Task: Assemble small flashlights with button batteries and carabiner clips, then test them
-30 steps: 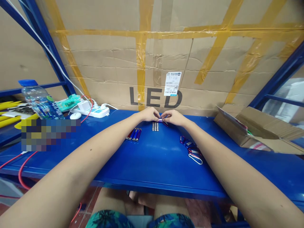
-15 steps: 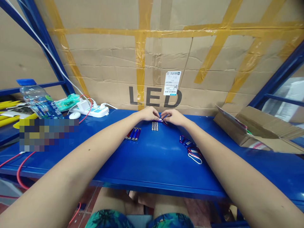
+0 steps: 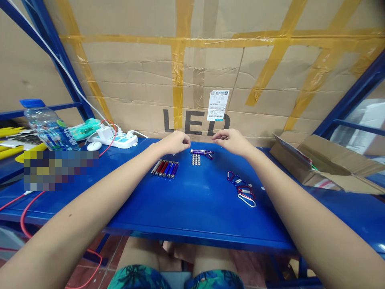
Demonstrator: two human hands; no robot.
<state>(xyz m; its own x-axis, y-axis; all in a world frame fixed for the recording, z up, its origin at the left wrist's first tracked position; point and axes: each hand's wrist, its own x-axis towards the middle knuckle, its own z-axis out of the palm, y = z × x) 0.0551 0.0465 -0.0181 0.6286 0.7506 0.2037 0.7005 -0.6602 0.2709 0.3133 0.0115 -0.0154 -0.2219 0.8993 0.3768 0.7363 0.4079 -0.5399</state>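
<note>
A purple metal tube [image 3: 197, 152], like a small flashlight, lies on the blue table with a purple carabiner [image 3: 209, 154] at its right end. Just left of it, my left hand [image 3: 176, 141] hovers, fingers loosely curved and holding nothing. My right hand [image 3: 230, 140] is lifted on the other side, empty, with thumb and fingers apart. Below the tube sits a tight grid of silver button cells [image 3: 196, 160]. A row of similar tubes in silver, red, blue and purple [image 3: 165, 168] lies to the left. Several blue, red and silver carabiners [image 3: 241, 188] lie at the right.
A cardboard box [image 3: 319, 168] with raised flaps stands at the right. On the left are a water bottle [image 3: 49, 126], a white power strip [image 3: 123, 140] and a white mouse-like object [image 3: 94, 146]. A large taped carton [image 3: 135, 88] rises behind the table.
Both hands have let go of the purple tube and drawn apart, the left one leftward, the right one rightward. The tube now lies above the button cells.
</note>
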